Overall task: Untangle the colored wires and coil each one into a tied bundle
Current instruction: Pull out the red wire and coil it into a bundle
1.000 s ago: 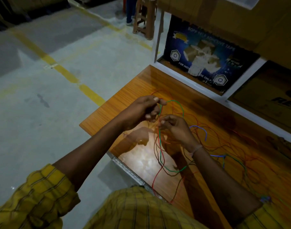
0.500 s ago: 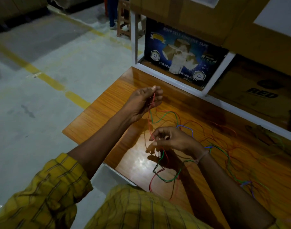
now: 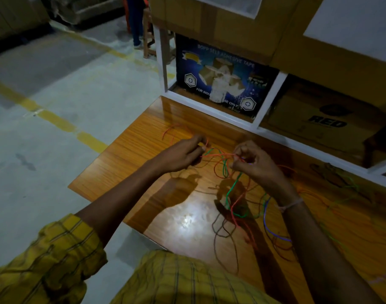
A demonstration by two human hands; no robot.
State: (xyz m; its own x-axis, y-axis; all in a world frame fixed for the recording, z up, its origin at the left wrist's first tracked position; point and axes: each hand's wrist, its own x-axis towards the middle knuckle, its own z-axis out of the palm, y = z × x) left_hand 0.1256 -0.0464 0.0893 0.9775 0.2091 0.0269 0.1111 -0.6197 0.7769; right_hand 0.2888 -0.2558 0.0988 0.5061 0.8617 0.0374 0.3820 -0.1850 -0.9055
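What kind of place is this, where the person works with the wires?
Probably a warehouse or stockroom. The concrete floor has yellow lane lines, white shelving holds cardboard cartons, and one box is printed for self adhesive tape.

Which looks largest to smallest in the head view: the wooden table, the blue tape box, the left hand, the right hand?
1. wooden table
2. blue tape box
3. left hand and right hand: they look alike in size, so I leave them unranked.
The box stands farther from the camera, so it may look smaller than it is.
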